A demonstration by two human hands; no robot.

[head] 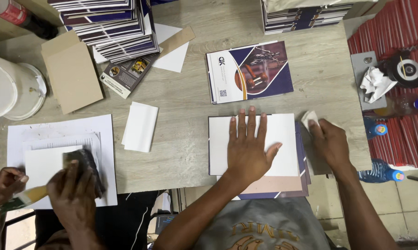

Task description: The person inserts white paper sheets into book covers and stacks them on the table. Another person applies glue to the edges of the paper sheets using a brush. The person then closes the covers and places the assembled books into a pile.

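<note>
The white sheet (283, 139) lies flat on an open book cover (302, 159) at the near edge of the table (186, 99), directly in front of the person, its long axis running left to right. The left hand (248, 150) lies palm-down on the middle of the sheet, fingers (251, 122) spread and stretched flat toward the far edge, gripping nothing. The right hand (329, 141) rests just off the sheet's right edge, its fingers curled on a small white cloth (309, 118) that touches the sheet's top right corner. So the left hand is already on the sheet, and the right is just beside it, to the right.

Just beyond the sheet lies a finished book with a blue cover (249, 71), and stacks of similar books (114, 25) stand at the table's far edge. A small pile of white sheets (139, 127) lies to the left, near brown cardboard pieces (72, 74). At the far left, a co-worker's hands (72, 190) press a dark brush on white paper (105, 157). A white bucket (10, 88) stands beyond them.
</note>
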